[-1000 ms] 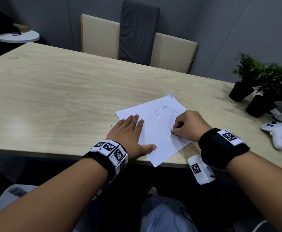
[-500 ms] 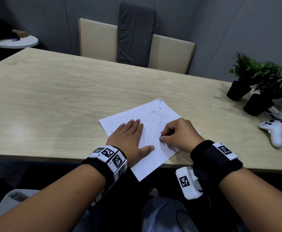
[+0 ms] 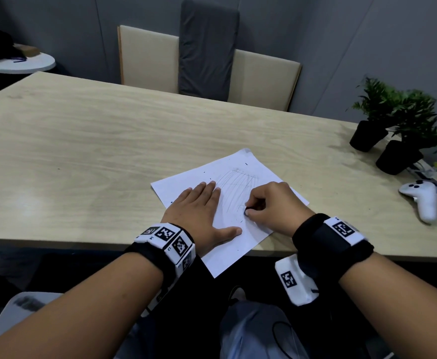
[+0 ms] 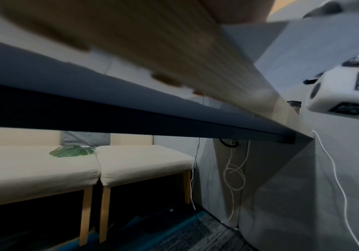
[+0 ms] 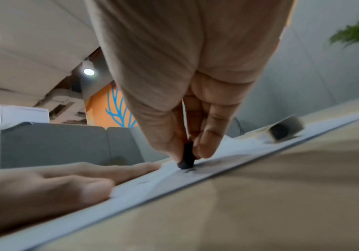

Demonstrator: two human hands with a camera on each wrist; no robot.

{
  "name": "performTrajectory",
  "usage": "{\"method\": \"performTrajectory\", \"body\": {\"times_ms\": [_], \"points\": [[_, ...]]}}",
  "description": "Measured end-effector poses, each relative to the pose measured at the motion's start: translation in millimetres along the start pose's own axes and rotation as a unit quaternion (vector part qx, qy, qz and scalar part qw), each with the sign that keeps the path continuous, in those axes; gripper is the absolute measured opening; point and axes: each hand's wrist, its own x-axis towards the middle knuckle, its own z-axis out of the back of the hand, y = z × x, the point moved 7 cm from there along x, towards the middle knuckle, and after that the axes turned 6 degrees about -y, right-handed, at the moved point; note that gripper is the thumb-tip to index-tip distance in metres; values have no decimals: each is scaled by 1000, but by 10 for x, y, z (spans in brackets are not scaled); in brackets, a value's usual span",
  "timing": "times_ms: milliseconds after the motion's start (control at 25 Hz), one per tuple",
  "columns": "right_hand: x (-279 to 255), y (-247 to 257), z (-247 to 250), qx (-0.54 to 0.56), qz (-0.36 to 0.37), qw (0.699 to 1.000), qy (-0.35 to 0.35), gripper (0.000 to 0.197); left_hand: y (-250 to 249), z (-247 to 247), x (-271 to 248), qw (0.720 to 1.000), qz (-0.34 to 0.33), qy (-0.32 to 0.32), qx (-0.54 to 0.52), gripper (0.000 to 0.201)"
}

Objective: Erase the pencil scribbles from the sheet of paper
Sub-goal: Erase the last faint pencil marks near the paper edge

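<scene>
Wooden surface (image 3: 95, 151) fills most of the head view, light grain, near edge running under both wrists. Beyond its far edge: a beige bench back (image 3: 147, 58) with a grey cushion (image 3: 208, 45) propped upright against it. Two potted plants (image 3: 398, 117) in black pots stand at the right end of the surface; a white game controller (image 3: 422, 200) lies nearer, just in front of them.

Sheet of paper (image 3: 227, 257) lies skewed on the surface near the front edge, its nearest corner overhanging that edge. Pencil scribbles (image 3: 234, 186), a fan of faint curved lines, occupy the middle of the sheet between the two hands. A few small dark specks are scattered over the sheet.

Left hand (image 3: 199, 213): flat on the left part of the sheet, palm down, fingers straight and close together, thumb spread toward the right; holding nothing, pressing the paper. The left wrist view shows only the underside edge of the surface and the bench seats below.

Right hand (image 3: 272, 206): rests on the right part of the sheet, fingers curled, thumb and forefinger pinching a small dark eraser (image 5: 187, 157). In the right wrist view the eraser stands roughly upright, its lower end touching the paper at the near end of the scribbles. View is motion-blurred.
</scene>
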Motion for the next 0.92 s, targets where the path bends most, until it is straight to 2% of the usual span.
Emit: {"method": "performTrajectory", "body": {"times_ms": [160, 320, 520, 720, 800, 920], "points": [[27, -152, 141, -13, -29, 999, -29, 6, 1, 7, -4, 1000, 0, -1, -2, 106], [-71, 82, -28, -7, 24, 999, 30, 3, -2, 11, -2, 1000, 0, 1, 1, 105], [8, -191, 149, -11, -39, 999, -32, 3, -5, 17, -6, 1000, 1, 5, -2, 105], [-76, -60, 64, -12, -7, 1000, 2, 4, -6, 10, -1, 1000, -1, 2, 1, 105], [-18, -224, 148, -10, -41, 999, -16, 12, -11, 14, -1, 1000, -2, 0, -1, 105], [2, -289, 178, 5, -74, 997, -36, 11, -9, 26, -3, 1000, -2, -2, -1, 106]]}}
